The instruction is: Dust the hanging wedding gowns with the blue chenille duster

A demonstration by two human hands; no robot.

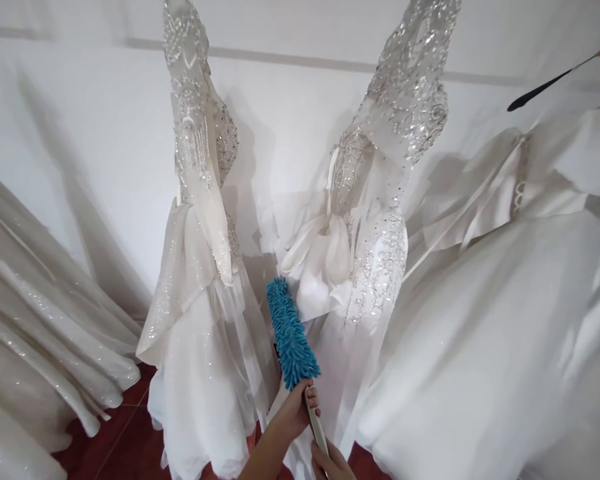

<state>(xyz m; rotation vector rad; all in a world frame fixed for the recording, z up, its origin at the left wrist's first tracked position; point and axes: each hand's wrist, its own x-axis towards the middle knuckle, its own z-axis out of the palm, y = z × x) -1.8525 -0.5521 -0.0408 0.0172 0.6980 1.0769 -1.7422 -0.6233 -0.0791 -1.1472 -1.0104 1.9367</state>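
Observation:
A blue chenille duster [291, 333] points up and slightly left, its fluffy head in front of the gap between two white gowns. My left hand [296, 408] is wrapped round the pale handle just below the blue head. Lower down, my right hand [333, 463] grips the same handle near the bottom edge of the view. The left beaded gown [195, 320] hangs by the wall. To the right of the duster hangs another sequinned gown [375, 267] with a large bow [325, 260].
More white gowns stand at the far left [35, 300] and right [500, 320]. Behind them is a white wall [290, 120]. Red floor tiles [120, 427] show below. A dark strap-like object [540, 92] juts in at the upper right.

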